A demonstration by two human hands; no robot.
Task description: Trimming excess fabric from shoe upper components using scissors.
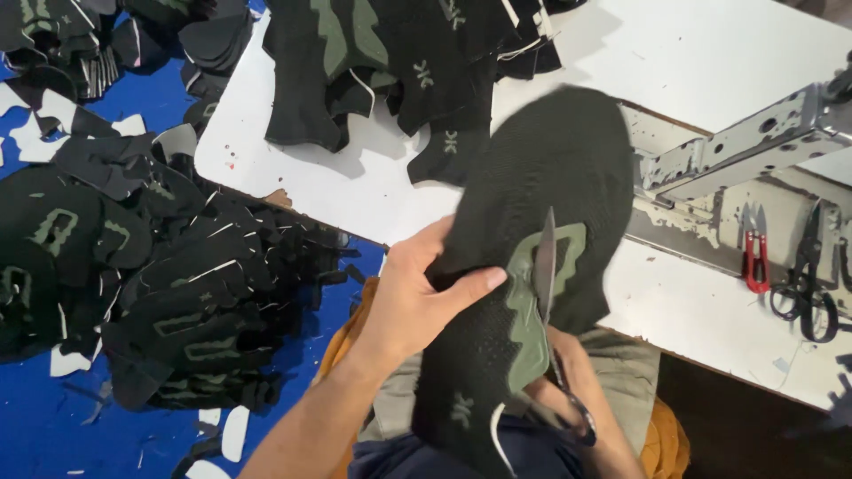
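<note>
Upper: black knit shoe upper (532, 257) with a green patch (529, 310), nearest my view, held up over the lap and the near edge of the white surface (692, 310).
Left hand: my left hand (417, 297) is the holding grip, thumb on the outer face just beside the patch, fingers tucked behind the fabric, clenched on the upper.
Right hand: my right hand (568, 381) is mostly hidden under the upper; its grip is closed around the handles of the scissors (552, 328).
Blades: they point up along the patch, lying on its edge; I cannot tell how far they gape.
Doing it well: I judge this to be trimming along the patch. I would keep the knit taut with the left thumb, keep that thumb clear of the blade line, and take short snips that follow the green edge.
Risk: a slack fold could get nicked, since the knit drapes loosely.
Around: heap of uppers (177, 293) on the blue floor (44, 426) to the left, more pieces (390, 62) on the surface, red snips (755, 257) and black shears (809, 284) lying well apart to the right.
</note>
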